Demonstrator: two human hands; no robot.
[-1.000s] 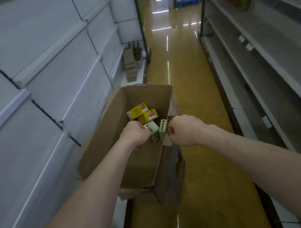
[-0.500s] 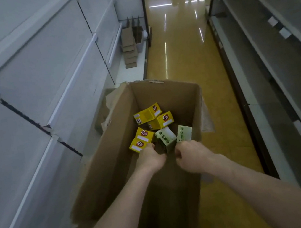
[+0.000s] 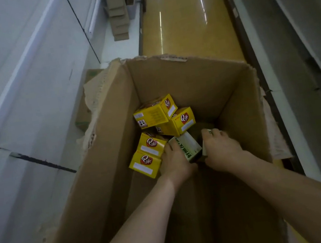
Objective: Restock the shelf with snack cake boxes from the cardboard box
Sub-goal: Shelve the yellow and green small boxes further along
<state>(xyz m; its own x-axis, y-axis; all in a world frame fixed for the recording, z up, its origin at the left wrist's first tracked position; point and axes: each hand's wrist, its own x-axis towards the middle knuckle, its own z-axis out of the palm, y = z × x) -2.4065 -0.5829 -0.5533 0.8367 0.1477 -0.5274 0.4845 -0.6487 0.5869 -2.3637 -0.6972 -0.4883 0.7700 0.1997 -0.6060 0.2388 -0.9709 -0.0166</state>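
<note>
A tall open cardboard box point(image 3: 186, 76) stands in the aisle below me. At its bottom lie several yellow snack cake boxes point(image 3: 155, 112) and two pale green ones. Both my arms reach deep inside. My left hand point(image 3: 175, 160) grips the left pale green box point(image 3: 187, 145) from its near left side. My right hand point(image 3: 220, 147) curls over the second pale green box point(image 3: 203, 149), which is mostly hidden under the fingers.
Bare white shelves point(image 3: 22, 65) run along the left, grey shelves point(image 3: 299, 42) along the right. Flattened cartons point(image 3: 118, 13) are stacked on the left base shelf farther up. The yellow aisle floor point(image 3: 186, 23) stretches ahead.
My view has tipped down and moved closer over the box. Both hands have gone deeper, from the rim down onto the pale green boxes at the bottom.
</note>
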